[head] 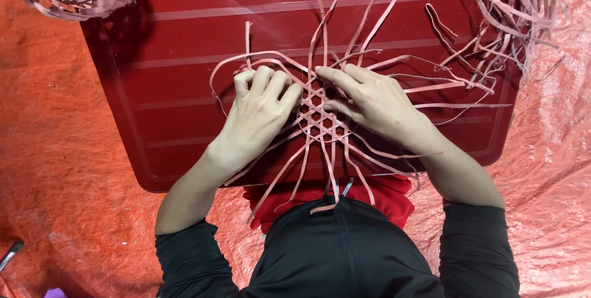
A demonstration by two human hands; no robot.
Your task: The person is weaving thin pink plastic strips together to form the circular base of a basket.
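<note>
Head view: left hand [261, 104] and right hand [369, 101] lie palms down, fingers curled, pinching strips at the woven lattice [317, 116] flat on the dark red board [154, 119]. Loose strip ends [369, 24] radiate outward in all directions, no single axis.

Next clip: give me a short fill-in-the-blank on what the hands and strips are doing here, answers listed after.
1. Both hands, the left hand and the right hand, press on a lattice woven of thin ____ strips.
2. The woven lattice lies on a dark red ____.
3. Loose strip ends spread out from the lattice in ____ directions.
4. The person's sleeves are ____.

Missing words: pink; board; all; black
</note>
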